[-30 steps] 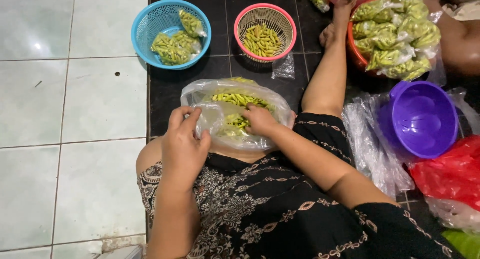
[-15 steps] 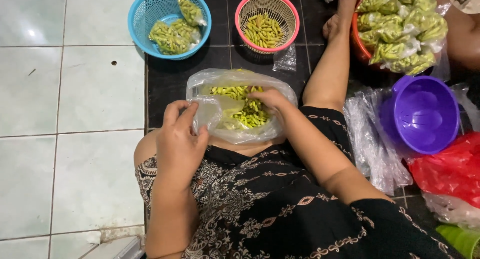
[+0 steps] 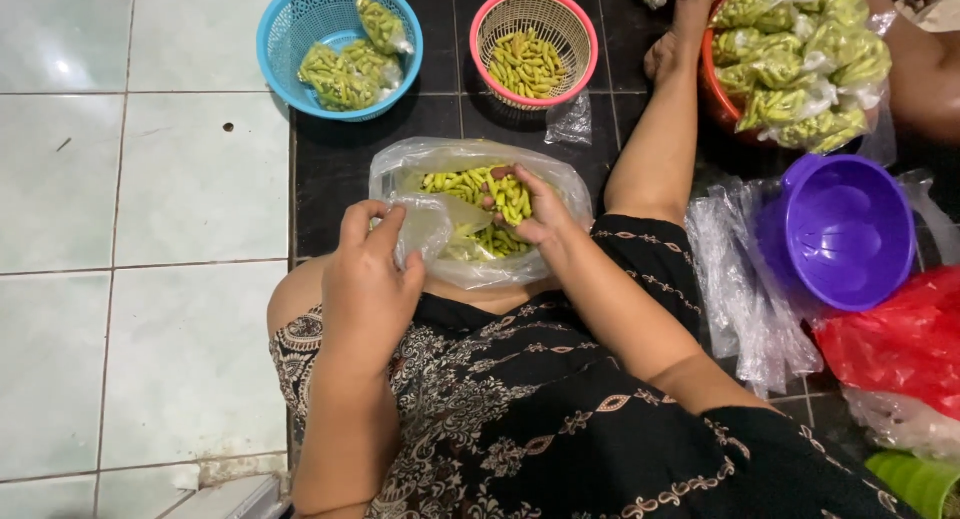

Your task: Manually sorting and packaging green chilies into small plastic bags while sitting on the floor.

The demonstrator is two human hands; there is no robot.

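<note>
A large clear plastic bag [image 3: 470,159] full of small green chilies [image 3: 460,184] rests against my lap. My left hand [image 3: 368,279] pinches a small clear plastic bag [image 3: 432,224] by its mouth at the big bag's left side. My right hand [image 3: 530,207] is inside the big bag, closed on a bunch of green chilies. A blue basket [image 3: 280,39] at the upper left holds several small filled bags of chilies. A pink basket [image 3: 580,39] beside it holds loose chilies.
An orange bowl [image 3: 715,94] at the upper right is heaped with filled chili bags. A purple bowl [image 3: 845,229] sits on a stack of clear empty bags [image 3: 740,299]. A red plastic bag [image 3: 900,339] lies at right. Another person's arm [image 3: 925,69] is at the top right.
My right hand has moved deeper into the big bag and closed on chilies. My left hand has shifted slightly right with the small bag. The camera has tilted down a little.
</note>
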